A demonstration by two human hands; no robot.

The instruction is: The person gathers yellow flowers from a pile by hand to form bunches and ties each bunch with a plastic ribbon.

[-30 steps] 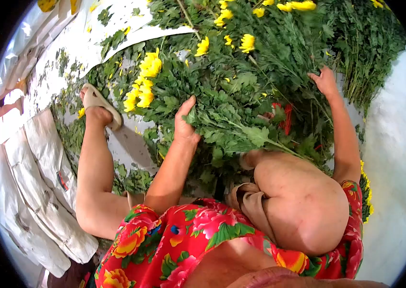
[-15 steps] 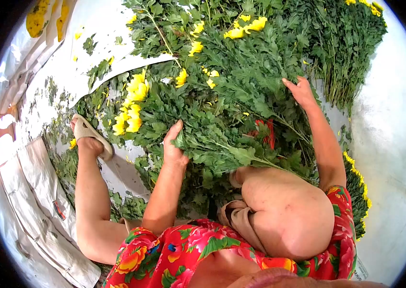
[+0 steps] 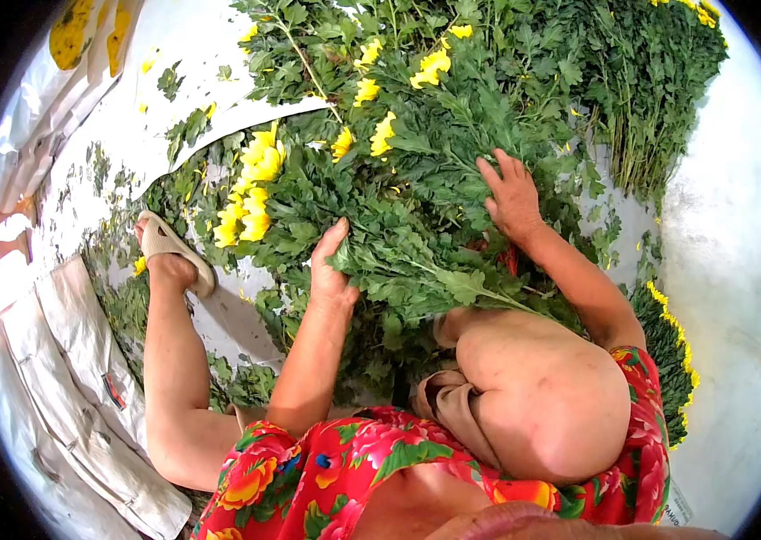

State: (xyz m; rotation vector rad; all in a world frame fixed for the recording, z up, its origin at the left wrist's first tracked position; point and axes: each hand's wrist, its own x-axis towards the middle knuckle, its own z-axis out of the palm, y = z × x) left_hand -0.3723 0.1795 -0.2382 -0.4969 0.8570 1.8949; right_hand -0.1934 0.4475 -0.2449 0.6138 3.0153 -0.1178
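Observation:
My left hand [image 3: 333, 270] is wrapped round a bunch of yellow chrysanthemums [image 3: 259, 193]. The blooms point up and left, and the leafy stems run down right across my knee. My right hand [image 3: 515, 200] is to the right and a little higher, its fingers bent round leafy chrysanthemum stems [image 3: 452, 157]; leaves partly cover the grip. Yellow blooms [image 3: 382, 134] show at the upper left end of these stems, close to the left-hand bunch.
A large heap of cut chrysanthemums [image 3: 641, 99] lies at the upper right. Another bunch with yellow heads [image 3: 668, 360] lies beside my right hip. Red ties [image 3: 508, 259] show under the leaves. Loose leaves and petals litter the white sheet [image 3: 192, 54]. My sandalled foot [image 3: 169, 252] is at left.
My right hand has moved left with its stems, and their yellow blooms have swung left and down toward the other bunch. My left hand has barely moved and keeps its bunch.

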